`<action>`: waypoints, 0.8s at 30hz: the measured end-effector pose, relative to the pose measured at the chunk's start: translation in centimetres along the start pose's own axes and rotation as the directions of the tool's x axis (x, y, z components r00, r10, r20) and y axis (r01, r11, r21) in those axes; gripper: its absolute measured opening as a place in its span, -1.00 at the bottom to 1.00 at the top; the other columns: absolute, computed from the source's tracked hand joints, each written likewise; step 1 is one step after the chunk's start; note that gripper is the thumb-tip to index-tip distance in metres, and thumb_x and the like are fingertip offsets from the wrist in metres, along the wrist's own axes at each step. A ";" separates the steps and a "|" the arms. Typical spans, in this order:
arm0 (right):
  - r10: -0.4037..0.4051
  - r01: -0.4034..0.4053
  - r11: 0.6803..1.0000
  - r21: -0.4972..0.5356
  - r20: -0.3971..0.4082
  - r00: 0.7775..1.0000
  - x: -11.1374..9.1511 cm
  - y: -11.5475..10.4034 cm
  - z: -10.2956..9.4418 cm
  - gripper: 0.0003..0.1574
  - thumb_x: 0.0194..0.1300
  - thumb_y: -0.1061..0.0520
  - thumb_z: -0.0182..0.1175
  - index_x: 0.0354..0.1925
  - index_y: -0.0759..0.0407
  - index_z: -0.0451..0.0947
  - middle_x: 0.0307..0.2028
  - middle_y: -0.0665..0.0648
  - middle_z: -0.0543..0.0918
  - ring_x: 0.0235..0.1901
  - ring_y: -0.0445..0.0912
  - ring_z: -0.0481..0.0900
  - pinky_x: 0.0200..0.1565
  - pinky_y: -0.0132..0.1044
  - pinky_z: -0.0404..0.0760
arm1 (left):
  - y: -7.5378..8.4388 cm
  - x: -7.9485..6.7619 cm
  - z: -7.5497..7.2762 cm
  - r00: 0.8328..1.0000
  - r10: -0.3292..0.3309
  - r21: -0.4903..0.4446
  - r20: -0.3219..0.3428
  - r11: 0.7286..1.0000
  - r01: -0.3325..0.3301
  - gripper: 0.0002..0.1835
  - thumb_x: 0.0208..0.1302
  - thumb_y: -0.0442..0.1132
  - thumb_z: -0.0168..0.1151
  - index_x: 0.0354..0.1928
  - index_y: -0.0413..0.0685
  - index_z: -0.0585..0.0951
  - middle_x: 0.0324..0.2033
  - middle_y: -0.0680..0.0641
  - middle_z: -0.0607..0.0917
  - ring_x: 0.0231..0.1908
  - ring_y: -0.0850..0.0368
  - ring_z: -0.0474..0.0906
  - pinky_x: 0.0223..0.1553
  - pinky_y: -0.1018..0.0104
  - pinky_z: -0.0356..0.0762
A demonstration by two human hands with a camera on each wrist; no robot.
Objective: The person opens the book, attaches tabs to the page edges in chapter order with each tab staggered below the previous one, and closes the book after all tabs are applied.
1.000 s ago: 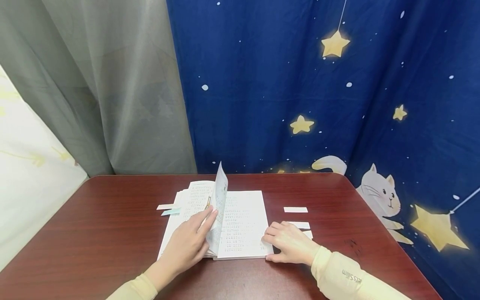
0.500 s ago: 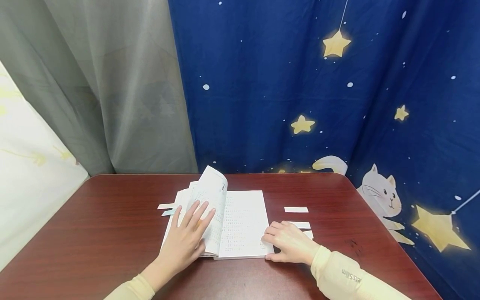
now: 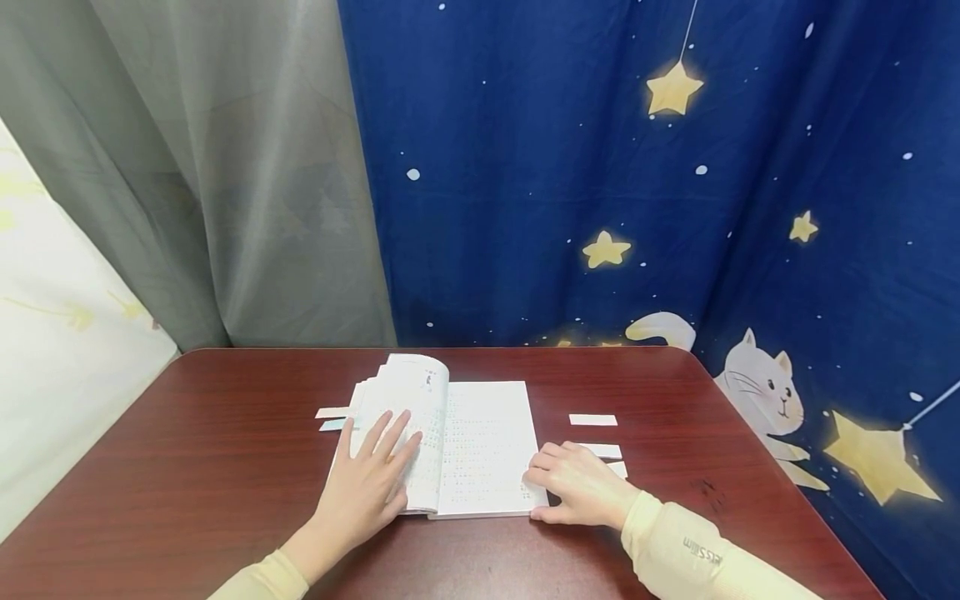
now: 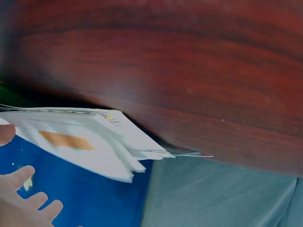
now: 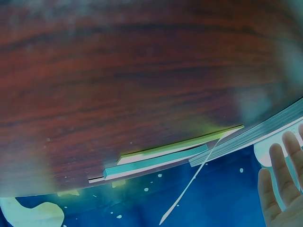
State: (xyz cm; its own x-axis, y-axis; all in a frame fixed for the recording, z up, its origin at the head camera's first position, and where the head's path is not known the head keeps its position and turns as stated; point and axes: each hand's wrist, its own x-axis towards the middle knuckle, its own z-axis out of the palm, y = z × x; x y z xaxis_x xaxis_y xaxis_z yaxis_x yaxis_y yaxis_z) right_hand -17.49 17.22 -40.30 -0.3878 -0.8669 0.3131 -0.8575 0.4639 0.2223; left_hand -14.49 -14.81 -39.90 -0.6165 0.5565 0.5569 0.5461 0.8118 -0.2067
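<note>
An open book (image 3: 483, 450) with printed pages lies on the table, its left side a thick stack with curved-up leaves. My left hand (image 3: 367, 479) rests over the left page (image 3: 420, 392), fingers spread and straight. In the left wrist view, its fingertips (image 4: 21, 177) show beside the raised leaves, where an orange patch (image 4: 66, 140) marks one sheet. My right hand (image 3: 577, 487) lies at the book's right edge, fingertips on the page margin and thumb by the lower corner. Its fingers (image 5: 283, 177) look fairly straight in the right wrist view.
A whitish tab (image 3: 332, 412) and a light blue tab (image 3: 339, 424) stick out from the book's left side. Right of the book lie white strips (image 3: 592, 420), some partly behind my right hand; the right wrist view shows a teal-edged one (image 5: 156, 161). Curtains hang beyond the dark red table (image 3: 225, 467).
The upright leaf has come down to the left onto the left pages. My left hand no longer pinches it and now spreads flat over them. The right hand has stayed in place.
</note>
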 end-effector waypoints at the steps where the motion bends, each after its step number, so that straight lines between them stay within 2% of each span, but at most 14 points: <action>1: -0.001 0.001 1.000 0.000 0.000 1.000 0.0 0.0 0.0 -0.58 -0.10 -0.25 0.22 -0.35 -0.03 0.52 -0.44 -0.12 0.45 -0.40 -0.19 0.36 -0.48 -0.36 0.27 | 0.0 0.0 0.0 1.000 -0.002 -0.004 0.010 1.000 0.002 -0.39 -0.19 -0.12 -0.07 0.05 -0.05 0.47 0.18 -0.16 0.28 0.16 -0.14 0.16 -0.03 -0.34 -0.06; 9: 0.012 -0.012 1.000 0.019 -0.003 1.000 0.1 -0.1 -0.1 -0.58 -0.10 -0.24 0.22 -0.32 -0.02 0.53 -0.42 -0.11 0.47 -0.39 -0.20 0.37 -0.47 -0.36 0.31 | 0.5 0.0 0.2 0.995 0.022 -0.011 0.101 1.000 -0.021 -0.42 -0.15 -0.19 0.00 0.08 0.07 0.46 0.11 -0.12 0.38 0.08 -0.14 0.26 -0.05 -0.28 0.07; 13: 0.030 -0.030 0.999 0.031 0.003 1.000 0.6 -0.2 -0.2 -0.61 -0.07 -0.20 0.22 -0.30 -0.01 0.54 -0.40 -0.10 0.48 -0.38 -0.20 0.37 -0.44 -0.35 0.33 | 0.7 -0.2 0.1 0.987 0.005 -0.014 0.159 1.000 -0.003 -0.48 -0.09 -0.20 0.04 0.06 0.05 0.48 0.05 -0.11 0.43 0.03 -0.12 0.33 -0.07 -0.24 0.14; 17: 0.050 -0.051 0.998 0.039 0.008 0.999 1.6 -0.2 -0.3 -0.65 -0.02 -0.15 0.22 -0.29 -0.01 0.55 -0.39 -0.09 0.50 -0.36 -0.20 0.39 -0.40 -0.34 0.37 | 0.8 -0.5 0.1 0.974 -0.027 -0.024 0.226 0.999 0.033 -0.52 -0.01 -0.19 0.03 0.06 0.03 0.47 0.03 -0.11 0.44 0.00 -0.11 0.34 -0.07 -0.22 0.15; 24: 0.118 -0.118 0.992 0.047 0.011 0.993 4.5 0.1 -0.6 -0.69 0.04 -0.12 0.19 -0.27 0.00 0.56 -0.38 -0.09 0.53 -0.35 -0.18 0.43 -0.36 -0.30 0.42 | 0.8 -1.0 0.3 0.952 -0.076 -0.045 0.298 0.995 0.093 -0.53 0.06 -0.14 0.00 0.09 0.02 0.45 0.02 -0.09 0.46 0.00 -0.07 0.35 -0.07 -0.20 0.16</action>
State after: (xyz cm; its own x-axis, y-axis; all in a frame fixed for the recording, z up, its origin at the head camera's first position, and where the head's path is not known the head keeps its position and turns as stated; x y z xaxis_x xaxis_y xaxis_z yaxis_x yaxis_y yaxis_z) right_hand -19.13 13.41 -38.35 -0.4897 -0.8084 0.3265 -0.8208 0.5538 0.1400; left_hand -13.65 -14.65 -40.86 -0.7969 0.5207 0.3064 0.5113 0.8514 -0.1170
